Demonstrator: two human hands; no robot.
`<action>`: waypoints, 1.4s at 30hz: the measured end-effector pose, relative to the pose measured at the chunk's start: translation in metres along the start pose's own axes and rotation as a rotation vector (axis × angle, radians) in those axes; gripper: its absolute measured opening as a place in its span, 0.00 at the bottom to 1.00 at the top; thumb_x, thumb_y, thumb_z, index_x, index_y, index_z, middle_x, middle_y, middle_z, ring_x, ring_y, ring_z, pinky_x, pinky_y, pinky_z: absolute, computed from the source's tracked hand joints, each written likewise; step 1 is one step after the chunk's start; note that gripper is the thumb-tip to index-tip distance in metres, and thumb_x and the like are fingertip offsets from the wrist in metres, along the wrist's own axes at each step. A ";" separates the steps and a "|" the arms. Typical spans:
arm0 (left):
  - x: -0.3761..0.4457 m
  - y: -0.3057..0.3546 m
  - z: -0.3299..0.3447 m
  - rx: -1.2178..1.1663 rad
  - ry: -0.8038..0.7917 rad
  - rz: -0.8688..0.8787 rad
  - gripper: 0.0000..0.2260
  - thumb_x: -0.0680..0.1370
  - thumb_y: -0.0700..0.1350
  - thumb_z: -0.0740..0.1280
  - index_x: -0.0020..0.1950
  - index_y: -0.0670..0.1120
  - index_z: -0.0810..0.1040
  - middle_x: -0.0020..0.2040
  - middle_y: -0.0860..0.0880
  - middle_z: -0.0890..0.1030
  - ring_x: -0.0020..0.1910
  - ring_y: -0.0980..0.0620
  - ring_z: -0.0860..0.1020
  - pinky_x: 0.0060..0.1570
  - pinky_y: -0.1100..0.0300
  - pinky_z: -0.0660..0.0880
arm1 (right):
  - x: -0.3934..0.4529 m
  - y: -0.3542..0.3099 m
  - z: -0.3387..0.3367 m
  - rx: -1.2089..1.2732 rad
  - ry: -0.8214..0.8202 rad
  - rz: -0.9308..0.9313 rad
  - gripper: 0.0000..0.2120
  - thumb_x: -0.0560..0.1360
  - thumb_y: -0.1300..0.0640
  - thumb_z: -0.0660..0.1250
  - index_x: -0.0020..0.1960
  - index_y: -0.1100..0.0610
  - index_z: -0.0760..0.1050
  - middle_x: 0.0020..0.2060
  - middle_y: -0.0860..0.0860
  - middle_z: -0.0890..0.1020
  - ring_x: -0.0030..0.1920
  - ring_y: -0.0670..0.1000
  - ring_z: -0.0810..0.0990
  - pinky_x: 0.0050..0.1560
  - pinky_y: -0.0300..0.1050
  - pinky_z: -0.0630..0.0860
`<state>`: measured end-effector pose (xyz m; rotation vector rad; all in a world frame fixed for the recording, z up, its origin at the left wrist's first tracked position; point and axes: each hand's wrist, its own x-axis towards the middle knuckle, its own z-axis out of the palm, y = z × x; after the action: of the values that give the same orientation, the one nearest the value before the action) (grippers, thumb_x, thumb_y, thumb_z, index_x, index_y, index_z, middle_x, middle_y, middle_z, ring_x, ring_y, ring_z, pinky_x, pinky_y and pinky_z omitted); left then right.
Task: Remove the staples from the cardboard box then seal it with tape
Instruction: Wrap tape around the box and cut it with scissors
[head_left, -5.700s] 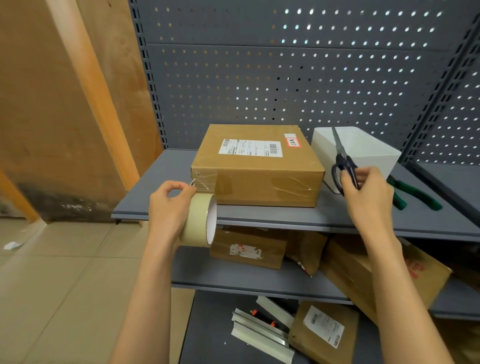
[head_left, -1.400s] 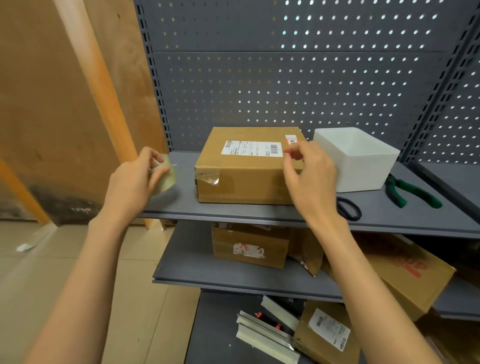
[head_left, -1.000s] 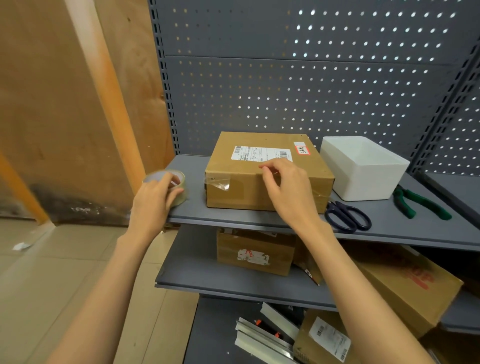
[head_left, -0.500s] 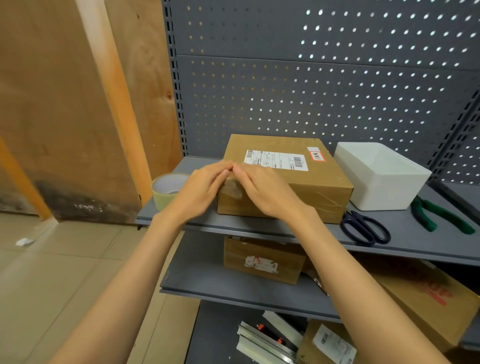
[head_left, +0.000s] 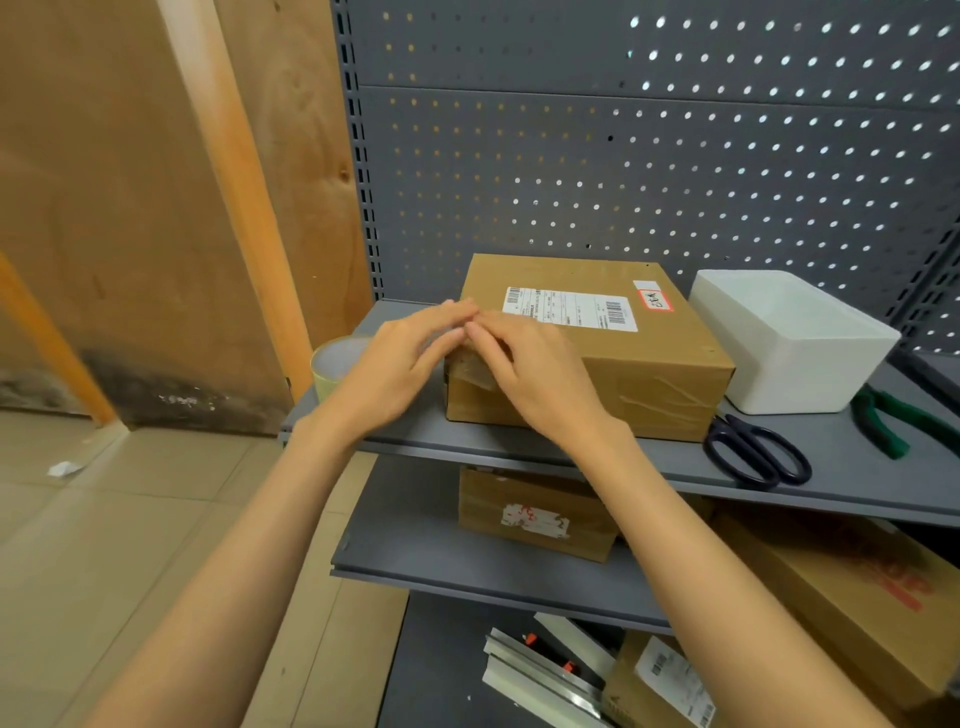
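Note:
A flat brown cardboard box (head_left: 613, 364) with a white shipping label and a red sticker lies on the grey upper shelf (head_left: 649, 467). Clear tape crosses its front face and near left corner. My left hand (head_left: 395, 366) and my right hand (head_left: 530, 369) meet at that left corner, fingers straight, pressing the tape there flat against the cardboard. The tape roll (head_left: 335, 364) stands on the shelf just left of the box, partly hidden behind my left hand. No staples show.
Right of the box sit a white tub (head_left: 795, 338), black scissors (head_left: 753, 452) and green-handled pliers (head_left: 893, 421). A perforated grey panel backs the shelf. The shelf below holds more cardboard boxes (head_left: 535, 514), with metal strips (head_left: 540, 670) at the bottom. Wooden boards stand at left.
My left hand set the tape roll down on the shelf and came to the box corner. My right hand slid left along the box to meet it. The scissors went down earlier.

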<state>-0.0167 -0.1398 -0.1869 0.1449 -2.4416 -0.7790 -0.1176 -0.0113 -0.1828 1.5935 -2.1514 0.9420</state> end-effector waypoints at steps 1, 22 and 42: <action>0.000 -0.002 0.004 0.004 -0.013 0.011 0.17 0.81 0.42 0.59 0.70 0.45 0.69 0.68 0.51 0.71 0.70 0.55 0.66 0.67 0.65 0.61 | -0.001 0.001 0.005 -0.103 0.026 -0.041 0.15 0.80 0.51 0.57 0.56 0.55 0.79 0.50 0.50 0.84 0.51 0.49 0.81 0.49 0.45 0.75; -0.007 -0.007 0.003 -0.111 -0.012 -0.078 0.18 0.77 0.37 0.65 0.67 0.45 0.72 0.64 0.50 0.75 0.65 0.54 0.71 0.67 0.60 0.66 | -0.003 -0.003 0.004 -0.056 0.053 0.094 0.17 0.74 0.45 0.66 0.60 0.49 0.77 0.54 0.46 0.82 0.56 0.48 0.78 0.52 0.39 0.68; -0.016 0.000 0.018 -0.108 0.095 -0.118 0.20 0.76 0.34 0.65 0.68 0.45 0.71 0.64 0.55 0.71 0.65 0.57 0.70 0.68 0.57 0.66 | -0.012 -0.005 0.014 -0.121 0.177 0.047 0.14 0.72 0.52 0.70 0.55 0.57 0.81 0.51 0.52 0.84 0.55 0.53 0.81 0.55 0.46 0.73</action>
<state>-0.0137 -0.1265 -0.2070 0.2809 -2.3121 -0.9317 -0.1073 -0.0127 -0.1987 1.3562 -2.0900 0.9119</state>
